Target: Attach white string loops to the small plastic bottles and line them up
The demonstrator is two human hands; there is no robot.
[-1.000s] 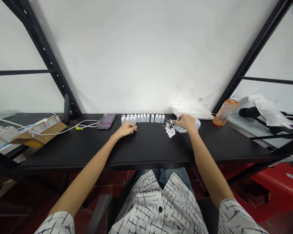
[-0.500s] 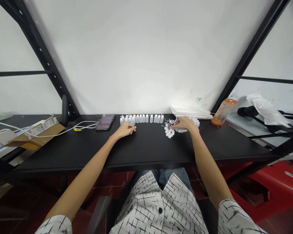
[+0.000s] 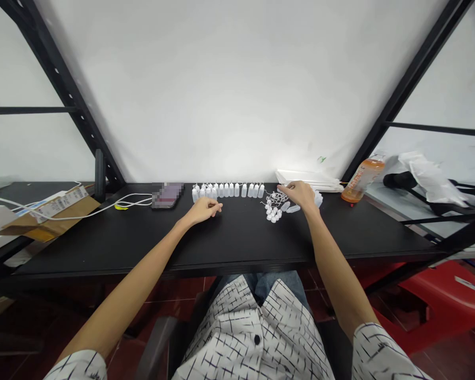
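Observation:
Small white dropper bottles [image 3: 226,191] stand upright in a row along the back of the black table. In front of the row's left end, my left hand [image 3: 203,210] rests with its fingers curled closed; anything inside them is hidden. My right hand [image 3: 302,195] is over the right-hand heap, thumb and fingers pinched together. Whatever is at those fingertips is too small to make out. Below and left of it lies a pile of white caps [image 3: 274,214] with thin tails. Loose bottles [image 3: 293,209] lie beneath and behind this hand, partly covered by it.
A phone [image 3: 167,195] and white cable [image 3: 132,202] lie to the left, near a torn cardboard package [image 3: 59,216]. White flat sheets [image 3: 312,179] are stacked at the back right beside an orange drink bottle [image 3: 363,179]. Black rack posts frame both sides.
My right hand has lifted slightly away from the cap pile toward the back, uncovering more caps and loose bottles. My left hand stays almost in place. The view has shifted slightly.

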